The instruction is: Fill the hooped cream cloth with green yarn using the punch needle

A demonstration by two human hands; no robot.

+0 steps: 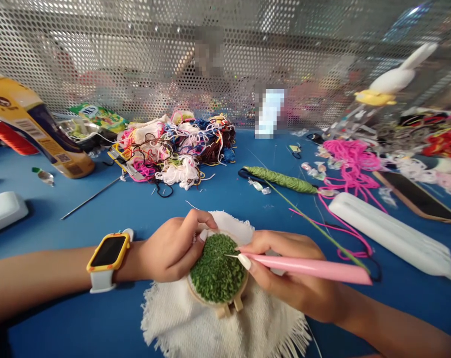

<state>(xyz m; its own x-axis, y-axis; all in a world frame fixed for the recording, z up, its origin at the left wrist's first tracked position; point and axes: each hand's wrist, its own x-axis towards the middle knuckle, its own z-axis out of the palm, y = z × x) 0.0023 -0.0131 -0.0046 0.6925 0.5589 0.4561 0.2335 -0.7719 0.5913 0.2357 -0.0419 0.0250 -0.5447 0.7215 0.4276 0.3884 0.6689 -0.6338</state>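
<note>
My left hand (180, 243) grips the rim of a small embroidery hoop (199, 297) at its upper left. Dense green yarn loops (220, 271) fill the hoop, and its cream fabric (195, 325) spreads out below with frayed edges. Between the thumb and fingers of my right hand (292, 278) is a pink punch needle (307, 266), lying almost level, its metal tip over the middle of the green loops. Whether the tip has gone in, I cannot tell. Green yarn (315, 223) runs from the pen's back end toward a green skein (281, 179).
A yarn heap (180, 144) lies at the back, with a yellow bottle (42, 129) to its left. Pink yarn (352, 159), a phone (422, 194) and a white oblong device (393, 233) are on the right. A metal rod (93, 197) lies left. Perforated metal (135, 64) stands behind.
</note>
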